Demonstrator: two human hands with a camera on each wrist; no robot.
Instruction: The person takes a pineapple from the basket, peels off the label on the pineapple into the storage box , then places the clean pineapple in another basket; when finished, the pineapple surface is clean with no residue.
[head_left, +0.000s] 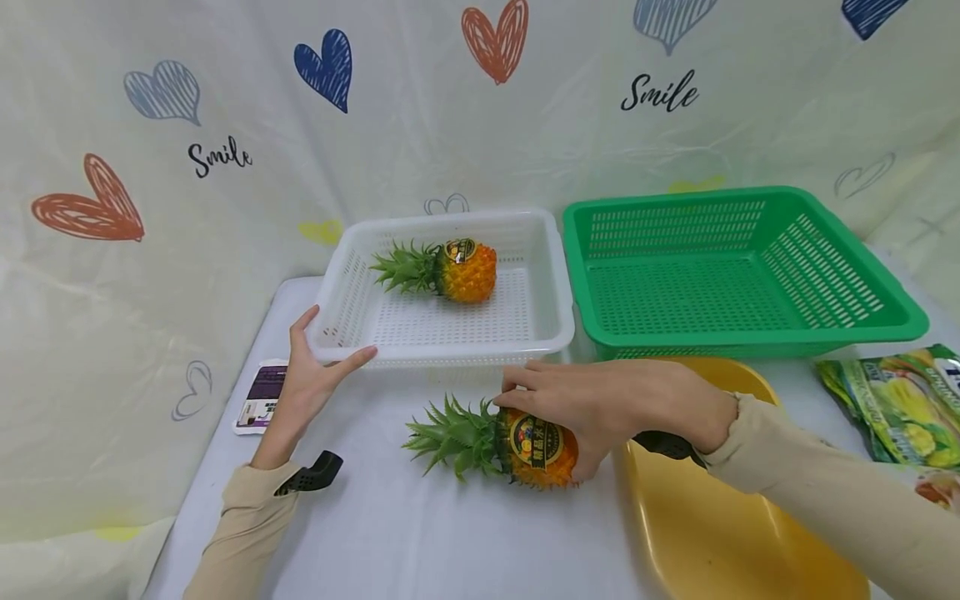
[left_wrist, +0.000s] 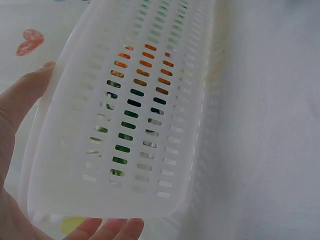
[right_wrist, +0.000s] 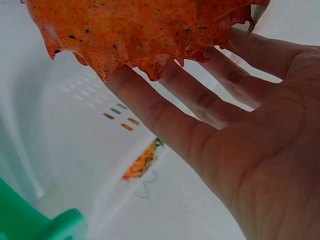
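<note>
My right hand (head_left: 570, 408) grips a small orange pineapple (head_left: 536, 450) from above, fingers on its far side and thumb on its near side. Its green leafy crown points left, and a black and gold label faces up. In the right wrist view the fingers lie against the pineapple's spiky skin (right_wrist: 130, 35). A white slotted basket (head_left: 442, 354) stands just beyond, with a second pineapple (head_left: 472, 271) lying inside, crown to the left. My left hand (head_left: 311, 383) holds that basket's near left corner, thumb along the front rim; the left wrist view shows its fingers (left_wrist: 112, 230) around the end.
To the right of the white basket stands a green basket (head_left: 750, 340). A yellow tub (head_left: 712, 517) sits under my right forearm. Colourful packets (head_left: 900, 400) lie at the far right, and a purple and white package (head_left: 262, 396) lies behind my left hand.
</note>
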